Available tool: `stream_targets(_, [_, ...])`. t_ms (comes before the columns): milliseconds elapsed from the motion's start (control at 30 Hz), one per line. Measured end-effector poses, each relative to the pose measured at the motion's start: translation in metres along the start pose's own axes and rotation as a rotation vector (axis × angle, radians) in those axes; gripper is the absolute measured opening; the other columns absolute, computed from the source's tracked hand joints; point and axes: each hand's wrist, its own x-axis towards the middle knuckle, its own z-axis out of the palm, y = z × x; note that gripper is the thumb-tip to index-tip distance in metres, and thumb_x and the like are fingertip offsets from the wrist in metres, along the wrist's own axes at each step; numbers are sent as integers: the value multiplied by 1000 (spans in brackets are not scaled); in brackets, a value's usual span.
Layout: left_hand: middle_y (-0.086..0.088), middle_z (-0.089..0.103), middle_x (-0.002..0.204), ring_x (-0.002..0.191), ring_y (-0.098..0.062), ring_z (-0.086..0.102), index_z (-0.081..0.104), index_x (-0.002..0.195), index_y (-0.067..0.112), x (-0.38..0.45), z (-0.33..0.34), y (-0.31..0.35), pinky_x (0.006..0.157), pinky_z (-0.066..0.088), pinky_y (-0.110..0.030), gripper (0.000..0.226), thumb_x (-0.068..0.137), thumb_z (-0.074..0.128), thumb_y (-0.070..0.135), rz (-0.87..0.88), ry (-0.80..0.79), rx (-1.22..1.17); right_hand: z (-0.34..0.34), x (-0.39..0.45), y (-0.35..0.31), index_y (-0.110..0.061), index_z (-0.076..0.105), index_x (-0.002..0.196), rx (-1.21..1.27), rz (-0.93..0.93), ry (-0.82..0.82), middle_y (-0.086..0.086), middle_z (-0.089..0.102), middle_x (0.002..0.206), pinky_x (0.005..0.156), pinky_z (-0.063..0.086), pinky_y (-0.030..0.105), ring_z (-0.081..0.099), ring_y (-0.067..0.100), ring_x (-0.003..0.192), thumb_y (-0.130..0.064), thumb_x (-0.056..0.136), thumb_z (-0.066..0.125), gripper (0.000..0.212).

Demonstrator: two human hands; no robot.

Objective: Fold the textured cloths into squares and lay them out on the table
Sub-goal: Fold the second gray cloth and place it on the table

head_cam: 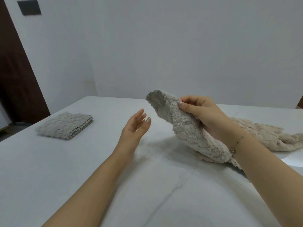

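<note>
Closest to the camera it's just bare forearms over the table [49,177] with its pale cover, which has a few creases running through the middle. A thin bracelet [237,141] sits on the right wrist.

A bit further out, the left hand [133,130] hangs above the table with fingers straight and relaxed, palm turned toward the cloth, holding nothing. The right hand [201,113] has its thumb and fingers curled round the upper edge of the grey cloth [188,128], lifting it so the top flops over while the bottom drags on the table. Behind the right arm there's another loose beige cloth [265,136] lying crumpled.

My take: the step here is opening this one up for folding. I'd bring the free hand in to catch the opposite corner, pull the top edge taut between both hands, then lay it flat before the first fold. Fluffy stuff like this bunches easily, so line up corners first.

Far left, one folded cloth [65,126] is already laid out as a neat square, well apart from the rest.
</note>
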Motion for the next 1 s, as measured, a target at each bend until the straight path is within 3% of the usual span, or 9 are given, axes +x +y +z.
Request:
stream_targets(100, [17,53,135,124,4,47,50,133,33,1,-3,0,109,36,-31,62,74,61,47,-30,-45,1,4,-5,-2,-5,59,86,209,46,-67,-5,64,56,43,45,11,58,0,43,-3,93,51,11])
stream_targets(200, [16,62,125,122,0,51,61,123,27,2,-6,0,111,33,-34,46,81,61,45,-43,-120,-14,8,-7,1,-6,59,90,331,86,-138,-1,69,64,50,52,17,65,6,54,-8,90,51,9])
stream_targets(300, [0,68,115,112,-15,57,68,106,17,2,-7,0,110,36,-40,34,82,67,42,-65,-163,-50,12,-6,8,-7,64,96,404,121,-163,7,71,81,62,58,26,70,15,68,-15,82,56,17])
stream_targets(367, [-11,68,104,100,-23,60,67,102,8,2,-7,1,104,43,-41,32,84,66,35,-57,-164,-88,14,-4,12,-7,64,99,408,135,-157,8,71,85,64,58,27,70,17,71,-16,82,57,21])
stream_targets(467, [-12,68,92,83,-21,63,67,98,6,2,-9,8,83,52,-30,29,85,63,31,-26,-94,-133,11,-1,19,-6,64,101,403,178,-102,7,71,84,61,58,25,70,16,70,-14,85,55,20])
stream_targets(667, [0,73,88,83,-13,69,71,90,17,6,-19,20,71,54,-23,14,87,62,28,-32,51,-131,2,6,34,-5,64,90,222,288,-42,4,65,75,51,51,17,59,9,57,-10,91,54,11])
stream_targets(800, [3,72,78,71,-8,67,70,88,13,3,-22,27,59,52,-19,13,90,60,20,14,-46,16,16,10,29,-7,65,90,178,349,-65,3,66,69,48,52,21,61,12,54,-31,91,56,26])
stream_targets(900, [3,71,75,66,-7,66,71,90,9,2,-23,31,55,50,-17,13,89,61,18,11,-105,28,30,20,19,-10,65,98,9,315,-71,0,65,65,47,49,20,58,11,50,-34,87,64,26])
stream_targets(1000, [-1,74,80,71,-9,68,73,93,8,2,-25,33,59,51,-18,15,87,62,18,3,-112,5,44,29,8,-14,71,87,-218,275,-147,-1,64,65,49,46,20,54,11,52,-32,86,66,19])
